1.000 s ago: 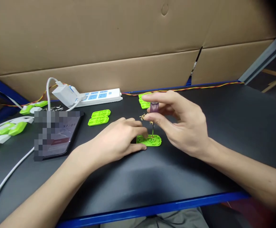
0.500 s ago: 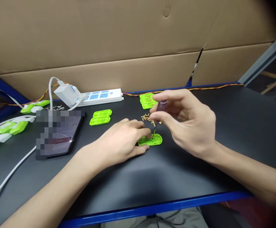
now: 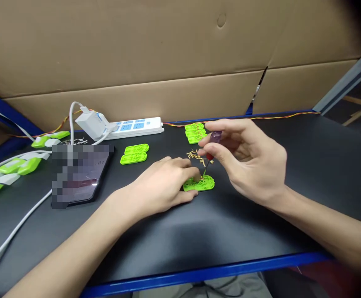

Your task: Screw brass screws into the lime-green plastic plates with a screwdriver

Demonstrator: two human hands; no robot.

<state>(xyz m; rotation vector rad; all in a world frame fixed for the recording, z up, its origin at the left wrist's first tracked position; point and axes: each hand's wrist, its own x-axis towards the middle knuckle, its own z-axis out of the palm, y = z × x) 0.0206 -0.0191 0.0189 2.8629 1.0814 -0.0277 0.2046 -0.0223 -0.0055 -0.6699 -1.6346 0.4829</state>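
Observation:
A bright green plastic shell half (image 3: 208,183) lies open side up on the black table, its ribbed inside showing. My left hand (image 3: 168,182) grips its left end between fingers and thumb and holds it down. Between the thumb and fingers of my right hand (image 3: 249,161) is a small screwdriver (image 3: 215,137) with a dark purple handle and a red collar. Its thin shaft slants down, and the tip meets the inside of the shell near a small brass-coloured part. Loose brass pieces (image 3: 196,155) lie in a pile just behind the shell.
Two green shell halves (image 3: 133,158) lie left of centre, with several more (image 3: 194,133) stacked in a row at the back. A white power strip (image 3: 137,128) with a plugged charger (image 3: 90,124), a phone (image 3: 84,182), white cables and green-and-white pieces (image 3: 30,165) occupy the left.
The screwdriver handle has turned slightly and leans a little more to the right, with the red collar now showing. Both hands stay at the shell; the whole view has shifted slightly.

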